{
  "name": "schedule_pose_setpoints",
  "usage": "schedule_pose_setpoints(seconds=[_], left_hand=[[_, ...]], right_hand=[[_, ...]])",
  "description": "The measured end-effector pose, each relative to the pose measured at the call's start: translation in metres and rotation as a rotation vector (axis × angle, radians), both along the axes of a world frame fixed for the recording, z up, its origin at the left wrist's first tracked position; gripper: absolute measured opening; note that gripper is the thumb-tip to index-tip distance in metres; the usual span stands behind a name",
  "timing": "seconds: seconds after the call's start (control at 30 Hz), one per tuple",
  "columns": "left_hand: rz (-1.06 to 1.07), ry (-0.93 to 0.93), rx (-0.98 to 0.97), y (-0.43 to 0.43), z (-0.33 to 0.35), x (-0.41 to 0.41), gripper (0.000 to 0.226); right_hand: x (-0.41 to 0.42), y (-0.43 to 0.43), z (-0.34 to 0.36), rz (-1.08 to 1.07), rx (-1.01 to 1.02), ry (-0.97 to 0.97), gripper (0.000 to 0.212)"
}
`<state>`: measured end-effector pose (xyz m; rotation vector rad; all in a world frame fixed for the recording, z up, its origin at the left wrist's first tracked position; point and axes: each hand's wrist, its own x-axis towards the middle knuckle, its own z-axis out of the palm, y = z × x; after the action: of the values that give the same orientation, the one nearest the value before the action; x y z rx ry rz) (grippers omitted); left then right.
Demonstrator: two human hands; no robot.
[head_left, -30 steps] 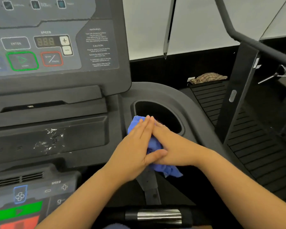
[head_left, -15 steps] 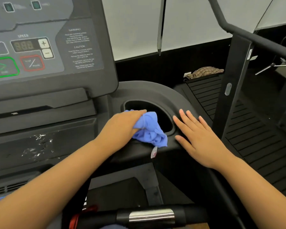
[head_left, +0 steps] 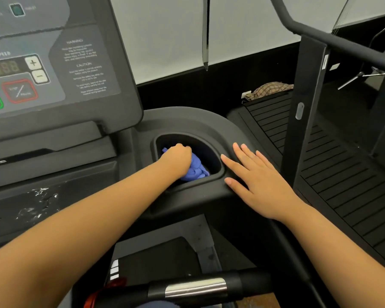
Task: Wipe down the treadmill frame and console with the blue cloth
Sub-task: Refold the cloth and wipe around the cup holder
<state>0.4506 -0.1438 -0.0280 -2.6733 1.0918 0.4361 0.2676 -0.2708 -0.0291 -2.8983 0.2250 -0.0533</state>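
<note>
Left hand (head_left: 176,161), reaching out past the grip bar (head_left: 196,287), is fisted round the bunched cloth (head_left: 197,171) down inside the cup holder (head_left: 205,141), with the cloth pressed against the pocket's near wall. Right hand (head_left: 260,181) lies flat on the moulding just right of the holder's rim, fingers straight and spread, holding nothing. To do this step well, I judge the cloth should sweep round the whole inner wall and down to the floor of the pocket, which is in shadow and cannot be seen, then up over the rim. The wad is loose, so a tail could trail and miss the corners unless it is packed tight in the fist. The flat hand serves as a brace. Left of the holder, the tray (head_left: 38,203) carries white flaky smears that look unwiped. Above it the console (head_left: 53,63) shows a speed readout, plus and minus keys and a red-ringed button. Beyond, on the right, stands the next machine (head_left: 342,174) with its ribbed deck, a checked rag (head_left: 271,88) at its far end and a pale wall (head_left: 165,36) behind.
</note>
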Motion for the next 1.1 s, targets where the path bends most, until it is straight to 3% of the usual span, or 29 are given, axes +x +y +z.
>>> schedule_pose_setpoints(seconds=[0.17, 0.47, 0.53, 0.67, 0.73, 0.83, 0.9, 1.0, 1.1], left_hand=[[-0.022, 0.095, 0.036, -0.002, 0.003, -0.001, 0.044], [-0.113, 0.487, 0.232, 0.007, 0.037, 0.003, 0.026], [-0.079, 0.614, 0.081, 0.014, 0.044, 0.012, 0.020], [0.055, 0.907, -0.566, 0.028, 0.074, 0.028, 0.039], [0.089, 0.674, -0.750, 0.017, 0.084, 0.033, 0.036], [0.044, 0.221, -0.769, -0.010, 0.079, 0.023, 0.029], [-0.046, 0.184, -0.711, -0.027, 0.065, 0.003, 0.034], [-0.080, 0.153, -0.641, -0.043, 0.044, -0.023, 0.008], [-0.143, 0.155, -0.684, -0.034, 0.031, -0.028, 0.009]], right_hand=[[0.000, 0.000, 0.000, 0.005, 0.005, -0.005, 0.065], [0.000, 0.001, 0.003, 0.002, 0.020, -0.007, 0.069], [-0.001, 0.001, 0.002, 0.001, 0.036, -0.025, 0.069], [0.000, 0.000, 0.001, -0.002, 0.129, -0.095, 0.062], [0.000, 0.000, 0.001, -0.007, 0.158, -0.129, 0.063], [-0.001, 0.002, 0.003, -0.028, 0.199, -0.208, 0.058], [-0.003, 0.003, 0.006, -0.067, 0.247, -0.349, 0.048], [-0.006, 0.003, 0.011, -0.122, 0.278, -0.630, 0.029], [-0.007, 0.005, 0.013, -0.155, 0.271, -0.806, 0.025]])
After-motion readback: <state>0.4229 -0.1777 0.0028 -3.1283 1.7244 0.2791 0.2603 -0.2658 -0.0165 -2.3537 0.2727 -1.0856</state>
